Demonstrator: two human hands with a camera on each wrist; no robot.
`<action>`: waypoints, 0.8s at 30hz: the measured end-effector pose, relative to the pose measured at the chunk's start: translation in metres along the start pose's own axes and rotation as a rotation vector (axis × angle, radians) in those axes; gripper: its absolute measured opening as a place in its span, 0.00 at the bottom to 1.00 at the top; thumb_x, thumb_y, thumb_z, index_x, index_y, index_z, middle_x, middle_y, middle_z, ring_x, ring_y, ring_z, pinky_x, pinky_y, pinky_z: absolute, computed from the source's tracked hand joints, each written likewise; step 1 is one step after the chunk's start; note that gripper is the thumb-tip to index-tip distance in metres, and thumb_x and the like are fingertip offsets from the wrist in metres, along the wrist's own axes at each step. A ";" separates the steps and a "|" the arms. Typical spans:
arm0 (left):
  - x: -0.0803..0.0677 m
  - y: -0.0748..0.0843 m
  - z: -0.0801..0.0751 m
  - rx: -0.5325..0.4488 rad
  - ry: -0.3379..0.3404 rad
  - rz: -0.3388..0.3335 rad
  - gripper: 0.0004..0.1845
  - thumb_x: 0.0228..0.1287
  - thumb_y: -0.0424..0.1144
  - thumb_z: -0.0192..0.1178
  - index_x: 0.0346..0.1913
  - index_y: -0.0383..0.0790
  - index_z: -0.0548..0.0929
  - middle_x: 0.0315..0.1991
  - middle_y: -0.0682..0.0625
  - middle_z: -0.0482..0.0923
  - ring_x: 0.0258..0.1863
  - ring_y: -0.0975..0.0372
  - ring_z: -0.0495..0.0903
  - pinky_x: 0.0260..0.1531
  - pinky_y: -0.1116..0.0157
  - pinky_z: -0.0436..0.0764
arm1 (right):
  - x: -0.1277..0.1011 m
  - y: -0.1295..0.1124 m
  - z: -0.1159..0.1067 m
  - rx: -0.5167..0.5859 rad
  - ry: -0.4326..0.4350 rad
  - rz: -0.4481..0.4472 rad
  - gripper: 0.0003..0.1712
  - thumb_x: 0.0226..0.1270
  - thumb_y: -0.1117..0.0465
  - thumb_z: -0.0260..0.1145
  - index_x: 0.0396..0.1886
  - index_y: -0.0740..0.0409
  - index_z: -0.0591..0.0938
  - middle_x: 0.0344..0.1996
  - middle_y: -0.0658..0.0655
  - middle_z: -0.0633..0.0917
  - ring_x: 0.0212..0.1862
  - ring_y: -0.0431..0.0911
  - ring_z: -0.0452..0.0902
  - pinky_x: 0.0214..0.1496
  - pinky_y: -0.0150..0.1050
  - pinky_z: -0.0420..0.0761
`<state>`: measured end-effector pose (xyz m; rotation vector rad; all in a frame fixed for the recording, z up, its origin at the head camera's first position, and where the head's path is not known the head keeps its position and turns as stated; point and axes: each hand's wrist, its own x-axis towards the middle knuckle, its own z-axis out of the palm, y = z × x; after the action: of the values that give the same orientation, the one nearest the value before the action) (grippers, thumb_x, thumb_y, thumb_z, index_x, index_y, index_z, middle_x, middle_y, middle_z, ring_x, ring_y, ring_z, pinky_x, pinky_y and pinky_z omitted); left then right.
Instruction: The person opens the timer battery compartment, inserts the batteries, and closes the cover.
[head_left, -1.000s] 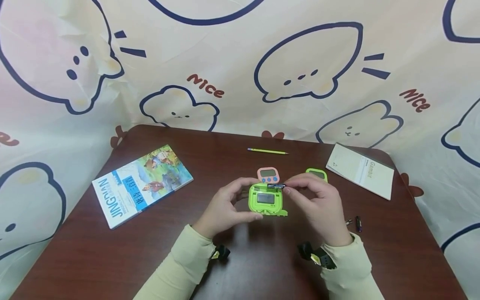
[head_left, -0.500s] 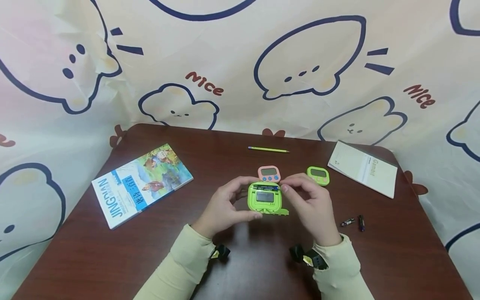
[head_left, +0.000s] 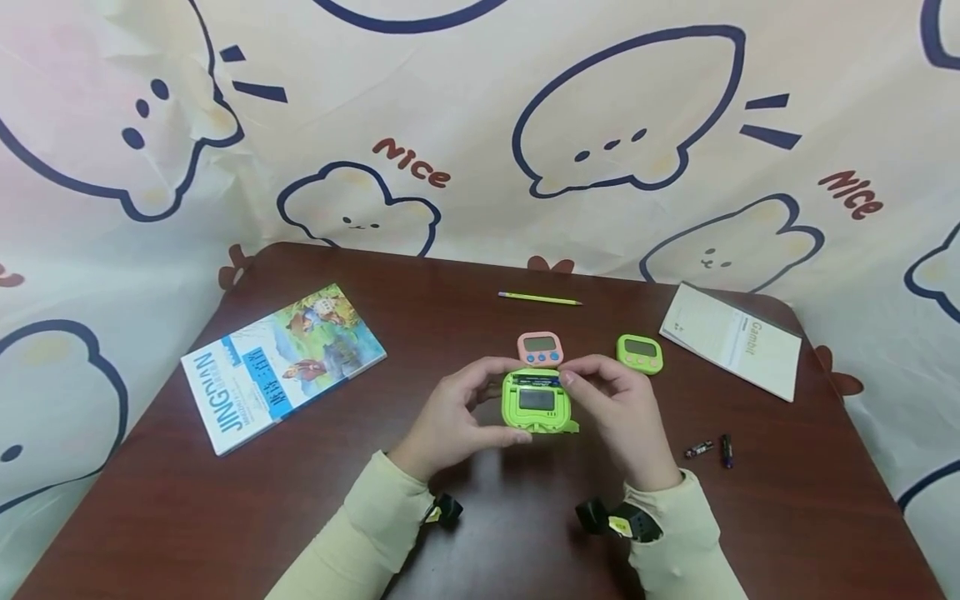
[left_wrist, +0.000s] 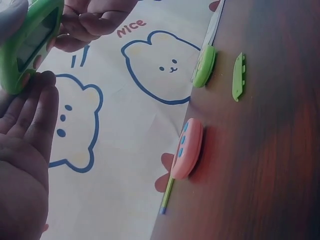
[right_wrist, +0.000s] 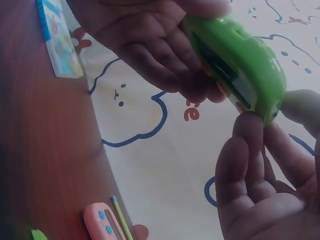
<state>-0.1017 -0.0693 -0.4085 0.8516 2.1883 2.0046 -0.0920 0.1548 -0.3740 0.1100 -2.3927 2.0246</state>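
A green digital timer [head_left: 537, 408] is held above the table with its back towards the head camera. A dark battery [head_left: 536, 380] lies in the slot along its upper edge. My left hand [head_left: 453, 414] grips the timer's left side, thumb below and fingers above. At the upper right corner, my right hand [head_left: 624, 417] pinches the timer beside the battery's end, its thumb over that end. The right wrist view shows right fingers [right_wrist: 250, 135] against the timer's edge. On the table lies a green battery cover [left_wrist: 239, 77] with small tabs.
Behind the hands stand a pink timer [head_left: 540, 349] and a second green timer [head_left: 640, 354]. Two loose batteries [head_left: 726, 451] lie to the right. A pencil [head_left: 540, 298] lies farther back, a picture book [head_left: 285, 367] at left, a notebook [head_left: 731, 340] at right.
The battery, held between the right fingers over the slot a second ago, now lies in it. My right hand has moved left, bringing the second green timer and the loose batteries into fuller view.
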 end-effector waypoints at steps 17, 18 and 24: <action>0.001 -0.002 0.006 0.090 -0.019 0.028 0.38 0.46 0.36 0.81 0.63 0.43 0.77 0.56 0.53 0.79 0.54 0.61 0.81 0.56 0.64 0.81 | -0.003 -0.001 0.004 -0.171 0.073 -0.073 0.02 0.64 0.67 0.70 0.35 0.62 0.86 0.30 0.56 0.85 0.27 0.46 0.76 0.25 0.33 0.76; 0.001 -0.001 0.006 0.111 -0.021 0.026 0.38 0.47 0.36 0.81 0.63 0.43 0.77 0.56 0.53 0.79 0.51 0.61 0.81 0.54 0.64 0.82 | -0.003 -0.001 0.004 -0.185 0.076 -0.070 0.02 0.64 0.66 0.70 0.35 0.61 0.86 0.29 0.56 0.85 0.26 0.46 0.76 0.24 0.33 0.76; 0.002 0.001 0.011 0.238 -0.020 0.030 0.40 0.48 0.35 0.80 0.66 0.38 0.75 0.55 0.51 0.79 0.37 0.59 0.81 0.39 0.66 0.86 | 0.000 0.002 0.005 -0.222 0.094 -0.066 0.02 0.65 0.65 0.70 0.36 0.59 0.86 0.28 0.55 0.85 0.26 0.47 0.76 0.23 0.34 0.76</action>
<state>-0.0990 -0.0588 -0.4088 0.9290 2.4518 1.7623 -0.0916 0.1499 -0.3768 0.0886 -2.4981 1.6844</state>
